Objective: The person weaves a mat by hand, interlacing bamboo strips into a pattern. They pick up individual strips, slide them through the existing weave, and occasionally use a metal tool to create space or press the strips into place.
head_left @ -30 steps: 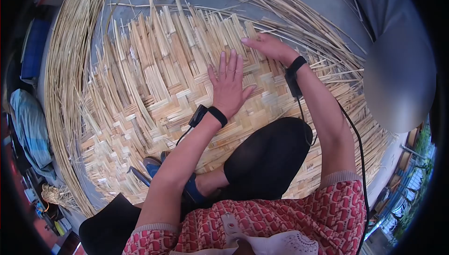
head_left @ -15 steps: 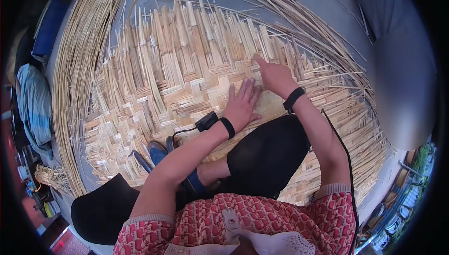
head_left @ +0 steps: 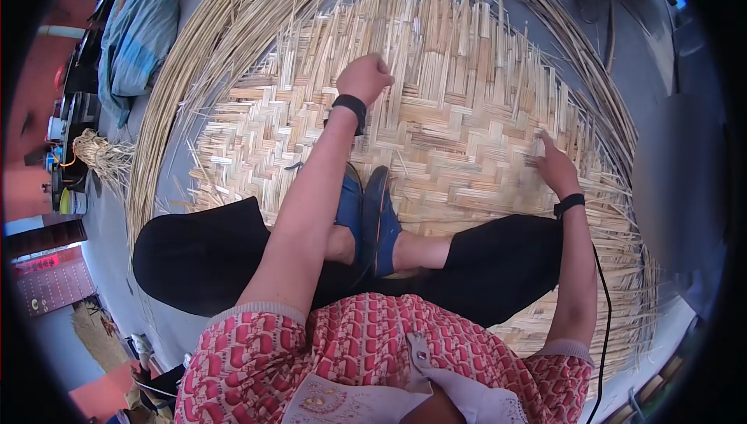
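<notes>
A half-woven mat of flat, split reed or bamboo strips spreads under my feet, with a herringbone weave and loose strip ends standing out along its far edge. My left hand is closed at the far left part of the mat, its fingers curled around a pale strip that looks blurred; the fingertips are partly hidden. Over the right part of the weave is my right hand, with index finger and thumb apart and nothing visible between them. The fingertips are slightly smeared by motion.
Long thin reeds lie in a bundle along the left, and more reeds curve round the right. My blue shoes rest on the mat. A blue sack and a straw bundle are at left. A black cable hangs beside my right arm.
My left hand has left its flat position on the weave and moved up and left, now closed. My right hand has moved right and down. The view has shifted, showing more on the left.
</notes>
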{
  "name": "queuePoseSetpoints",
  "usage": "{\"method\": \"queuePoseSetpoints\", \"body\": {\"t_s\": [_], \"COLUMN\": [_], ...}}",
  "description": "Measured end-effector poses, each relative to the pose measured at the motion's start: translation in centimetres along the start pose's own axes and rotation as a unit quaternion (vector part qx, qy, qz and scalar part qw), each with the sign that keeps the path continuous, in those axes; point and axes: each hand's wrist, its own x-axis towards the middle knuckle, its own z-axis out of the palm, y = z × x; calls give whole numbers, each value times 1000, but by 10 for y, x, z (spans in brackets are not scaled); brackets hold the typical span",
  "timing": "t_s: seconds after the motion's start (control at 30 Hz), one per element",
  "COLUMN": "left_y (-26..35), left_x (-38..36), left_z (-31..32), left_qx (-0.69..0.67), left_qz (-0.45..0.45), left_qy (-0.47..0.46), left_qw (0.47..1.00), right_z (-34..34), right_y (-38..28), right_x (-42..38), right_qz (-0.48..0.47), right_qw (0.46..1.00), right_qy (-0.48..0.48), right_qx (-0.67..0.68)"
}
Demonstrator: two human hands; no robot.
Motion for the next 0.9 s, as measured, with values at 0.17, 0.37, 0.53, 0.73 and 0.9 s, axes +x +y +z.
{"method": "queuePoseSetpoints", "body": {"t_s": [0.17, 0.37, 0.53, 0.73, 0.9], "left_y": [-69, -109, -93, -58, -61], "left_x": [-7, -14, 24, 72, 64], "left_z": [7, 56, 6, 27, 18], "left_qx": [169, 92, -190, -284, -370], "left_qz": [-50, -15, -42, -43, -65], "left_qy": [-196, -107, -230, -299, -279], "left_qw": [965, 990, 954, 910, 884], "right_z": [-16, -41, -25, -8, -5], "right_y": [-31, -148, -207, -252, -269], "right_x": [-17, -16, 3, 27, 36], "right_qz": [-74, -120, -188, -171, -118], "right_qw": [992, 951, 932, 858, 845], "right_qy": [25, -42, -4, -125, -147], "right_qx": [99, 283, 312, 467, 500]}}
